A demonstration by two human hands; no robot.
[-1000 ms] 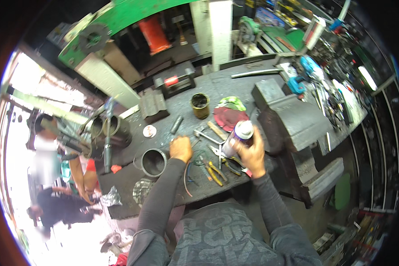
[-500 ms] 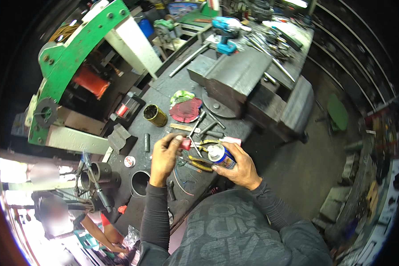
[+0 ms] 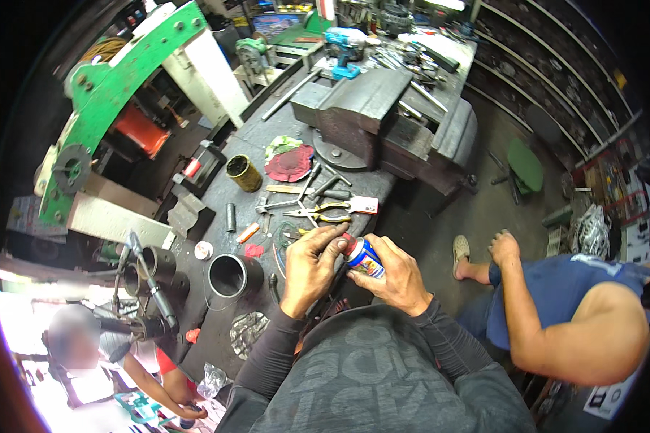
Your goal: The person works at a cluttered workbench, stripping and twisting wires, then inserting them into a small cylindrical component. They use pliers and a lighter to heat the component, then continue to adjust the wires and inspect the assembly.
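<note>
A small blue spray can (image 3: 367, 261) sits in the grip of my right hand (image 3: 399, 278), tilted with its top toward the left. My left hand (image 3: 310, 268) pinches the red cap (image 3: 349, 244) at the can's top end; whether the cap is fully seated cannot be told. Beyond my hands on the dark workbench lie yellow-handled pliers (image 3: 323, 213), a T-shaped metal tool (image 3: 296, 202) and a red-and-white packet (image 3: 364, 206). To the left of my left hand stands an open metal cylinder (image 3: 235, 277).
A large bench vise (image 3: 368, 108) takes up the far right of the bench. Beyond it is a blue cordless driver (image 3: 346, 50). A yellow tin (image 3: 243, 173) stands beside a red cloth (image 3: 289, 164). One person in blue (image 3: 563, 310) is close on my right; another (image 3: 148, 375) is at lower left.
My left hand has brought the red cap onto the can's white top, and both hands are now together. A person in blue has come into view at the right.
</note>
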